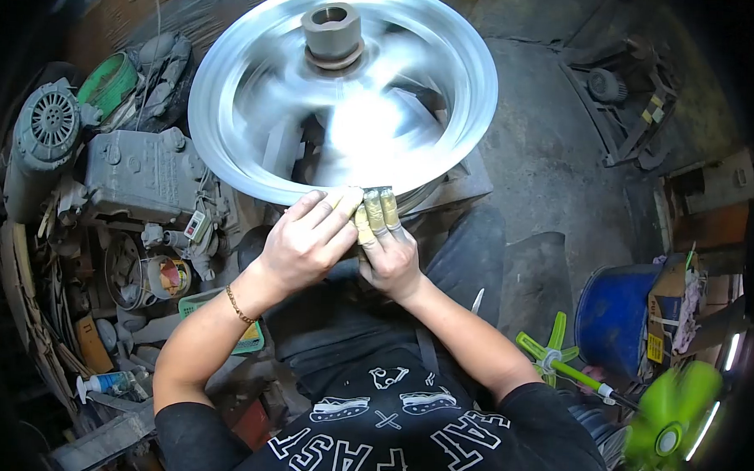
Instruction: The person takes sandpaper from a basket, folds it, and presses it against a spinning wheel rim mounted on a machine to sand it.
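**Two hands meet at the near edge of a blurred metal wheel rim [361, 121]**

On my far left stands a dusty electric motor [52, 119], its vented end cover showing, with a green tub [106, 86] just beyond it. Next I pick out a grey cast housing [140, 170], then a small switch box [196, 226]. A green plastic basket [260, 340] sits beside the left forearm, which wears a bracelet [238, 303].

The left hand [305, 242] has its fingers bent and gathered close, tips at the wheel's near edge; from here I cannot tell whether they pinch anything. The wheel rim fills the upper middle of my view, spokes smeared and glaring, with a big hex nut [331, 33] upright at its hub. The right hand [390, 257] sits against the left, several fingers wrapped in yellowish tape and laid side by side toward the same edge. Something dark shows at those tips, too small for me to identify.

Farther right, I see a green fan [669, 433] with blurred blades, near a blue drum [613, 309].
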Motion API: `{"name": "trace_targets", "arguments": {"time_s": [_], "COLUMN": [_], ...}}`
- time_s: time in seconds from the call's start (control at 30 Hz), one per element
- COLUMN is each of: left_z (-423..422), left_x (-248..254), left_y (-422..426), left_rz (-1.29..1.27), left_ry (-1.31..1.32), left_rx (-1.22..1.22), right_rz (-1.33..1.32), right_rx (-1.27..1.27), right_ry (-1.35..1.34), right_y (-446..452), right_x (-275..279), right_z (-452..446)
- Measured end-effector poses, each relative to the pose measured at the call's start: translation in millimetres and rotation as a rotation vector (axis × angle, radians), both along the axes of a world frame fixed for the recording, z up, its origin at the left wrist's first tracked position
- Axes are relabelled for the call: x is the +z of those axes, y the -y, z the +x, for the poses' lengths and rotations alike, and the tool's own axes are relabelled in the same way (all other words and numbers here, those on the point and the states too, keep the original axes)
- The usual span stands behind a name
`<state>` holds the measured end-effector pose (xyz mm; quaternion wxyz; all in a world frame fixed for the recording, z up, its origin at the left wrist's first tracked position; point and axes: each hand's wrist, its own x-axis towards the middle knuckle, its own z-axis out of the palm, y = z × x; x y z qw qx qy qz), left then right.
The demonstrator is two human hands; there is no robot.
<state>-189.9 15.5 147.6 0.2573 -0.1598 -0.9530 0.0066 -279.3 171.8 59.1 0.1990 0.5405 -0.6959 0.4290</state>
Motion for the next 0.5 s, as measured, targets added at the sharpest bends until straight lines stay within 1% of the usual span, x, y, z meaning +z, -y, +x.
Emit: {"name": "trace_targets", "arguments": {"time_s": [0.5], "left_z": [-14.9], "left_x": [4.9], "left_y": [-10.8], "left_rz": [-0.008], "left_ry": [0.031], "left_rx": [-0.043], "right_rz": [-0.015], "right_rx": [-0.043], "right_ry": [0.061], "right_y": [-11.5], "right_x": [-8.9], "right_z": [-3.7]}}
